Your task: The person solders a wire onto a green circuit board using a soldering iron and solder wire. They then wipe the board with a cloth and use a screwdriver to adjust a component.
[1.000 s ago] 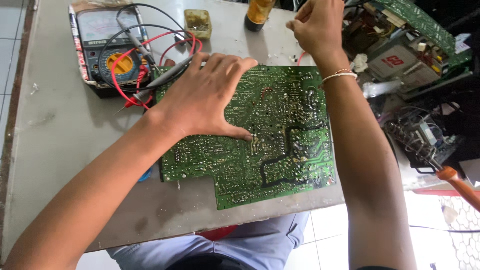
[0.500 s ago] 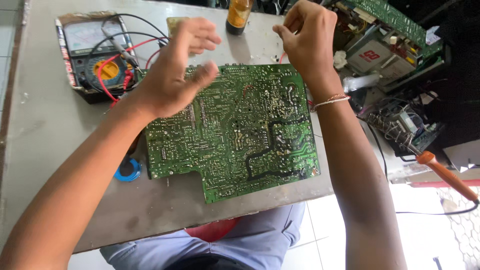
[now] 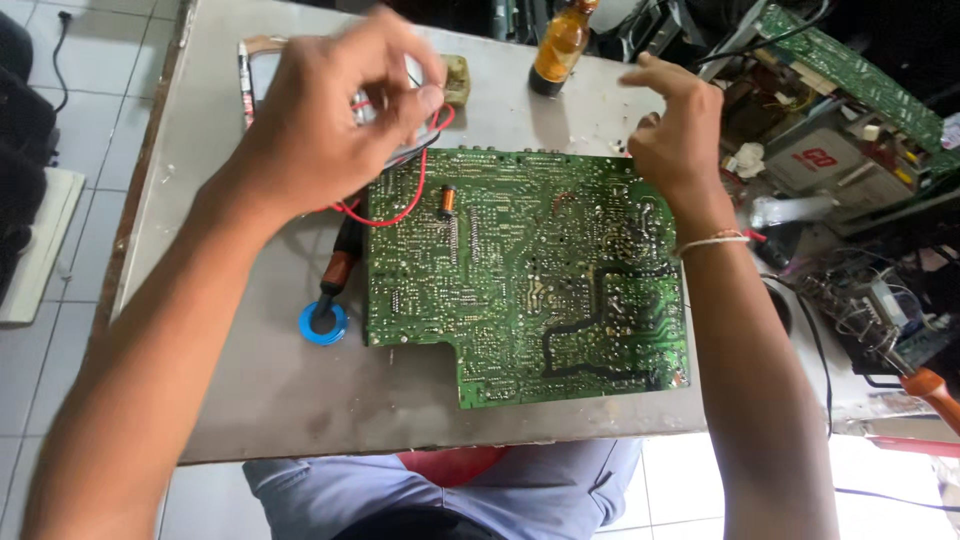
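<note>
grey worn desk sits over a white tiled floor, and it's pretty cluttered. big green circuit board, solder side up, lies flat in the middle of the desk, its near edge close to the desk's front edge. one small orange-brown cylindrical component sits on the board near its upper left.

left hand is lifted above the desk just past the board's top left corner, fingers curled in loosely toward the thumb. can't tell if it's actually pinching anything; red and black test leads run right under it, and the meter they belong to is mostly hidden behind the hand. right hand hovers over the board's top right corner, fingers half bent and spread, grasping nothing, with a thin white band on the wrist. neither hand touches the board.

left of the board there's a dark tool with an orange-brown grip, its tip by a small blue ring. amber glass bottle stands at the far edge, a small yellowish block near it. off to the right: another green board propped on open electronics, plus an orange tool handle at the edge.
</note>
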